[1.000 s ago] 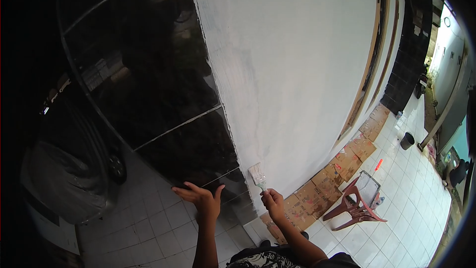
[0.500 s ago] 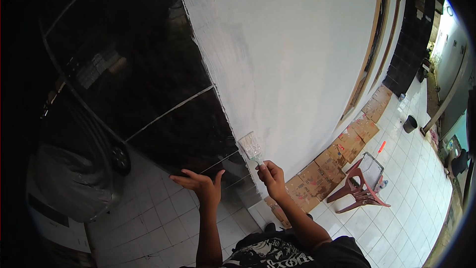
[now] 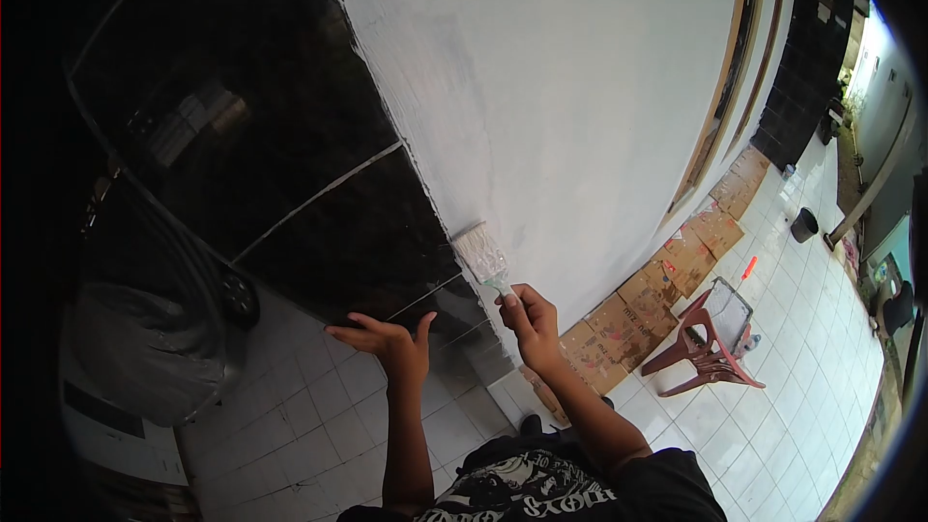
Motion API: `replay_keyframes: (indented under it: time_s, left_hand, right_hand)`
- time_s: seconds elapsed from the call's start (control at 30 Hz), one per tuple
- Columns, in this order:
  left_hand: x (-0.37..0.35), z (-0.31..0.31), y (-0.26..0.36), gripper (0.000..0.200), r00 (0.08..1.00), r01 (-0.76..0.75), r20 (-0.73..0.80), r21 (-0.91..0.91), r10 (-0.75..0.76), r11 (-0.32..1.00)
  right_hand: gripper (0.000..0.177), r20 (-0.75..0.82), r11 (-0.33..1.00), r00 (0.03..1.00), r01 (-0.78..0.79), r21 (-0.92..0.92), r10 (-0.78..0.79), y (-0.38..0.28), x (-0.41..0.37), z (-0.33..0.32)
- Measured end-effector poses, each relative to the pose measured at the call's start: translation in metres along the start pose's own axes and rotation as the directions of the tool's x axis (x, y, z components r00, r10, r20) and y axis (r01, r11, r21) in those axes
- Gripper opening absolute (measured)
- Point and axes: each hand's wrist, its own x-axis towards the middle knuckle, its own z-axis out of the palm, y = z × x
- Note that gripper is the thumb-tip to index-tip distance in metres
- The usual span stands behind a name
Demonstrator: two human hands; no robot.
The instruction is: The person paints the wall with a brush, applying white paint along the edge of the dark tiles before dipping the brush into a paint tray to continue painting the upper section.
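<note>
By the white wall (image 3: 580, 116), the right hand (image 3: 532, 319) holds a paintbrush (image 3: 481, 256) aslant.

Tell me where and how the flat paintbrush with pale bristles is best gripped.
Probably by its narrow greenish handle, coming from below: the wide pale bristles point up-left in view, with the handle slanting down-right. The bare right hand holds it there.

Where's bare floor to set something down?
Tiled floor between covered vehicle and left forearm; more tiles right of the red chair, below the black bucket in view. Crowded: around chair and tray; at the wall's edge, right hand with brush. Cardboard lines the wall's foot.
</note>
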Motion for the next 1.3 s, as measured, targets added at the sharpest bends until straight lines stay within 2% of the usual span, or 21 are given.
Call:
replay_keyframes:
  time_s: [0.07,0.13,0.17,0.2,0.27,0.43,0.53,0.7,0.77,0.87,0.9,0.97,1.13,1.23,1.3]
  left_hand:
    - [0.002,0.000,0.000,0.141,1.000,-0.009,0.020,-0.017,0.010,1.000]
    - [0.004,-0.002,0.001,0.140,1.000,-0.016,0.010,-0.014,0.016,1.000]
    - [0.003,-0.002,0.001,0.140,1.000,-0.024,0.007,-0.011,0.024,1.000]
    - [0.003,-0.002,0.002,0.140,1.000,-0.023,0.008,-0.012,0.023,1.000]
    - [0.003,-0.002,0.002,0.140,1.000,-0.010,0.014,-0.014,0.010,1.000]
    - [0.003,-0.002,0.000,0.141,1.000,-0.012,0.022,0.013,0.012,1.000]
    - [0.004,-0.001,0.001,0.141,1.000,-0.017,0.019,0.014,0.016,1.000]
    - [0.004,-0.001,0.001,0.143,1.000,-0.009,-0.009,-0.005,0.009,1.000]
    - [0.004,-0.002,0.002,0.143,1.000,-0.007,-0.009,-0.008,0.007,1.000]
    - [0.003,0.001,0.001,0.143,1.000,0.001,-0.007,0.006,0.000,1.000]
    - [0.004,0.000,0.001,0.143,1.000,0.000,-0.008,0.006,0.000,1.000]
    - [0.003,-0.001,0.000,0.142,1.000,-0.017,0.012,0.001,0.017,1.000]
    - [0.003,0.000,0.001,0.142,1.000,-0.028,0.004,-0.004,0.028,1.000]
    - [0.003,-0.002,0.000,0.141,1.000,-0.019,0.010,-0.002,0.019,1.000]
    - [0.005,-0.002,0.000,0.141,1.000,-0.011,0.010,-0.003,0.011,1.000]
  right_hand:
    - [0.027,-0.004,0.991,0.998,-0.061,-0.123,0.061,0.029,-0.002,-0.007]
    - [0.026,-0.049,0.988,0.996,-0.080,-0.132,0.074,0.063,-0.017,-0.021]
    - [0.027,-0.071,0.977,0.989,-0.139,-0.164,0.129,0.072,-0.025,-0.027]
    - [0.027,-0.096,0.961,0.978,-0.199,-0.194,0.183,0.076,-0.033,-0.031]
    - [0.028,-0.115,0.955,0.974,-0.214,-0.206,0.194,0.085,-0.041,-0.037]
    - [0.028,-0.049,0.990,0.993,-0.110,-0.086,0.106,0.036,-0.027,-0.022]
    - [0.027,-0.036,0.995,0.998,-0.061,-0.080,0.058,0.032,-0.011,-0.014]
    - [0.027,-0.067,0.985,0.990,-0.131,-0.110,0.124,0.098,-0.022,-0.038]
    - [0.028,-0.115,0.966,0.971,-0.226,-0.127,0.212,0.120,-0.037,-0.048]
    - [0.027,-0.126,0.964,0.970,-0.225,-0.144,0.208,0.126,-0.050,-0.056]
    - [0.027,-0.126,0.964,0.970,-0.224,-0.144,0.207,0.123,-0.048,-0.056]
    - [0.028,-0.139,0.988,0.979,-0.154,-0.021,0.150,0.102,-0.042,-0.051]
    - [0.028,-0.076,0.997,0.995,-0.070,0.017,0.071,0.061,-0.013,-0.035]
    - [0.028,-0.060,0.994,0.993,-0.105,0.006,0.106,0.081,-0.008,-0.041]
    - [0.028,-0.043,0.960,0.961,-0.271,0.075,0.275,0.099,-0.019,-0.052]
